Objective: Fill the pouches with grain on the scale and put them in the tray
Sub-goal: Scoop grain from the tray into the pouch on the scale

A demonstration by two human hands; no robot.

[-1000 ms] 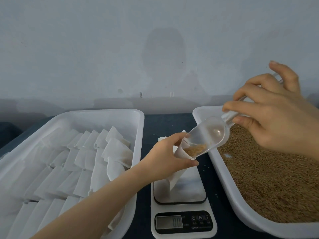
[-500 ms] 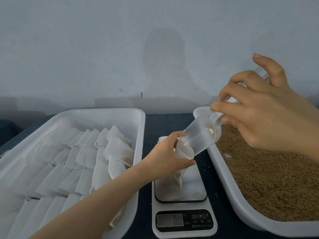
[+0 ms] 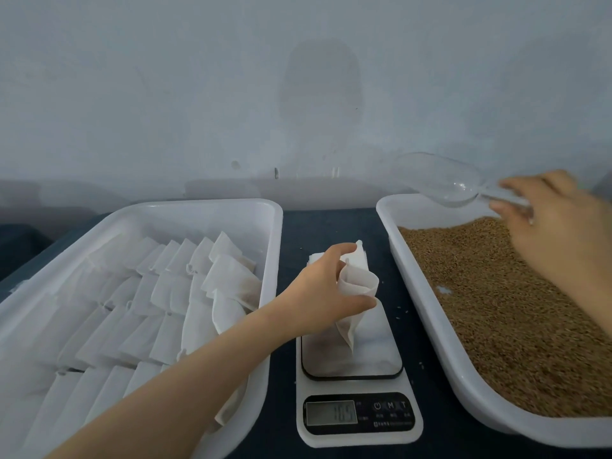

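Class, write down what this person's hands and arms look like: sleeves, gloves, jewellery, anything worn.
Nothing worn shows. The left hand has no glove, ring or watch, and the left forearm is bare to the picture's edge. The right hand and right forearm are also ungloved and sleeveless, but too blurred to rule out a ring.

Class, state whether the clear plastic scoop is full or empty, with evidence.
Empty. The clear plastic scoop, held by the right hand above the white grain tray, is see-through with no grain inside.
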